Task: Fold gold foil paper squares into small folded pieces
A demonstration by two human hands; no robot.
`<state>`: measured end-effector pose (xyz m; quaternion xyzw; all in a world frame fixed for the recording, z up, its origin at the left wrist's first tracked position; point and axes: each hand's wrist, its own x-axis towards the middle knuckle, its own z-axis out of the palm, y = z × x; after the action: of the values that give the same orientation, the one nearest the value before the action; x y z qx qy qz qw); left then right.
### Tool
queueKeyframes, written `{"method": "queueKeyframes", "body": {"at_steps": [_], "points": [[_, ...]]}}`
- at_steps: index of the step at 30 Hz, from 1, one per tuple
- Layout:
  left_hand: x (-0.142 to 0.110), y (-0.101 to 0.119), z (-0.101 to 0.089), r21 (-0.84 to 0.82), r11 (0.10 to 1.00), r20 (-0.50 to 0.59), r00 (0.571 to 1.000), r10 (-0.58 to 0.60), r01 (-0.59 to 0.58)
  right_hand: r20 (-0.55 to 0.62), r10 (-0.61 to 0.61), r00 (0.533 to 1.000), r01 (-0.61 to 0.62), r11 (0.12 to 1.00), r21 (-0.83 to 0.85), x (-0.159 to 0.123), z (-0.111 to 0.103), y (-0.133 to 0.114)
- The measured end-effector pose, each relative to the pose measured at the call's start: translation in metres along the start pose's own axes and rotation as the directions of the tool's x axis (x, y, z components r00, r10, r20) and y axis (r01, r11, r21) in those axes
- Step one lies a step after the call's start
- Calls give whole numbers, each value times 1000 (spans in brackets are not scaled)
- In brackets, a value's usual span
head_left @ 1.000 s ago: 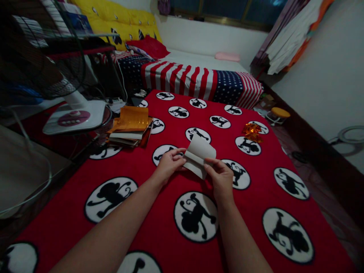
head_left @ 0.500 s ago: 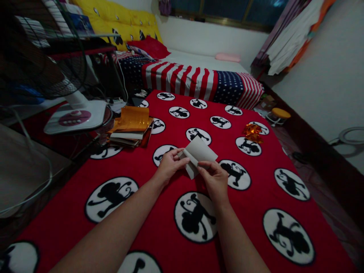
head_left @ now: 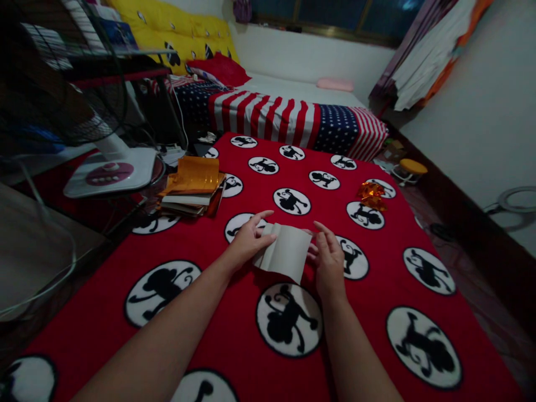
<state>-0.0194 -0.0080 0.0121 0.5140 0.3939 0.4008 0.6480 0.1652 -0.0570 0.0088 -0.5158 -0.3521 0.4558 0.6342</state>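
Observation:
A pale greyish-white sheet of paper (head_left: pixel 288 251), creased lengthwise near its left side, is held just over or on the red blanket (head_left: pixel 218 318). My left hand (head_left: pixel 248 243) grips its left edge, thumb on top, index finger stretched out beyond it. My right hand (head_left: pixel 329 259) is at the paper's right edge with fingers apart; some fingertips reach that edge, and whether they touch it is hard to tell. To the left lies a stack of papers (head_left: pixel 188 202) topped by an orange-gold foil sheet (head_left: pixel 195 174). On the right rests a crumpled shiny orange-gold foil piece (head_left: pixel 372 195).
A white fan base (head_left: pixel 111 173) stands on the left, with cables near it. Beyond the blanket is a bed with a striped and starred cover (head_left: pixel 268 114). A yellow-topped stool (head_left: pixel 414 166) stands by the right wall.
The paper has turned, its broad part now folded toward me and to the right. My right hand has loosened its pinch and shifted right, fingers spreading. The left hand stays on the left edge.

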Motion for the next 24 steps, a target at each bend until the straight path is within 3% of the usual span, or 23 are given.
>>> {"method": "queueKeyframes", "body": {"at_steps": [2, 5, 9, 11, 19, 24], "points": [[-2, 0, 2, 48, 999, 57, 998, -6, 3, 71, 78, 994, -78, 997, -3, 1, -1, 1], [-1, -1, 4, 2, 1000, 55, 998, -1, 0, 107, 25, 994, -25, 1000, -9, 1, 1, 4], [4, 1, 4, -214, 976, -120, 993, 14, -39, -110, -116, 987, 120, 992, 30, 2, 2, 7], [6, 1, 3, -305, 952, -146, 989, -17, -28, -205, -149, 967, 164, 985, 57, 4, 1, 9], [2, 0, 6, -369, 925, 34, 996, -85, 91, -246, -204, 948, 236, 966, 105, 3, 6, 13], [0, 1, 9, -325, 944, 9, 998, -59, 58, -176, -146, 974, 167, 980, 110, 1, 6, 17]]}}
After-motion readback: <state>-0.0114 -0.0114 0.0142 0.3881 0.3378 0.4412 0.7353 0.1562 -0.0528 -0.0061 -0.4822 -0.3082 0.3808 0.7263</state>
